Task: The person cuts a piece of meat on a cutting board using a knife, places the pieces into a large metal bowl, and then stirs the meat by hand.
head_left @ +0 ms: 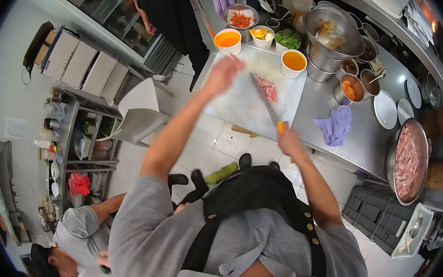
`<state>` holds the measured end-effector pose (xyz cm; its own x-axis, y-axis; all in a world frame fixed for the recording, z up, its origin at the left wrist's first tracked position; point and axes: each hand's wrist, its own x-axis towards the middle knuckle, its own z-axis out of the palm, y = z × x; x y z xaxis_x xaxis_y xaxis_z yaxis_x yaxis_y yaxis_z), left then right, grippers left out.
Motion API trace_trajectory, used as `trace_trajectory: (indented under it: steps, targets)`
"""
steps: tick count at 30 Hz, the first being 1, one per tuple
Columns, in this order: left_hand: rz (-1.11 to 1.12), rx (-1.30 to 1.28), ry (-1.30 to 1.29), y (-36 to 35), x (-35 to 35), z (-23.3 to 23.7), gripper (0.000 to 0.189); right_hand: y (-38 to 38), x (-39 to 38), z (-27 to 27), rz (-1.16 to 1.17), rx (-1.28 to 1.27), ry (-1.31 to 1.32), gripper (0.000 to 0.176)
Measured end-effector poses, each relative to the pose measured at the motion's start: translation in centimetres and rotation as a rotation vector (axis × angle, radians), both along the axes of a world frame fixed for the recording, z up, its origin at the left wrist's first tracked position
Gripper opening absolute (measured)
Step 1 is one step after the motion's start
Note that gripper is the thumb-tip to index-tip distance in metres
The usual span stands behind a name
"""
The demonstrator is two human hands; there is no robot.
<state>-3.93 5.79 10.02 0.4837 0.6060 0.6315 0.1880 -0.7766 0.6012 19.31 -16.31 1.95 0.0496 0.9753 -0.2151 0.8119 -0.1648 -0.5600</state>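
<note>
My right hand [290, 143] is closed around the yellow handle of a kitchen knife [266, 101]. Its blade points away from me over the white cutting board [229, 105]. Against the blade's right side lies a small pile of sliced raw meat [268, 88]. My left hand [224, 76] is raised above the left part of the board, away from the meat. Motion smears its fingers, so their shape and anything in them cannot be made out. Just beyond that hand stands a white tub of orange liquid [227, 41].
Behind the board are a tub of amber liquid [293, 63], green leaves [288, 39] and a steel bowl of orange shreds [241, 18]. Rightward lie a purple cloth [332, 126], white plates [385, 109] and a large bowl of raw meat [408, 163]. Two other people stand nearby.
</note>
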Motion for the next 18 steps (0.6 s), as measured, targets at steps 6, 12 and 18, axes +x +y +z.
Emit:
trace_trajectory:
  steps: [6, 12, 18]
  targets:
    - [0.316, -0.118, 0.368, -13.0, 0.9, -8.5, 0.026, -2.9, 2.7, 6.7, 0.006, 0.02, -0.049, 0.034]
    - [0.37, -0.072, 0.398, -8.5, 2.5, -8.4, 0.026, -3.5, -1.3, 6.3, 0.015, -0.021, -0.058, 0.031]
    - [0.523, -0.076, 0.443, -6.4, 1.6, -8.7, 0.038, -4.8, -2.4, 6.4, -0.019, -0.044, -0.025, 0.033]
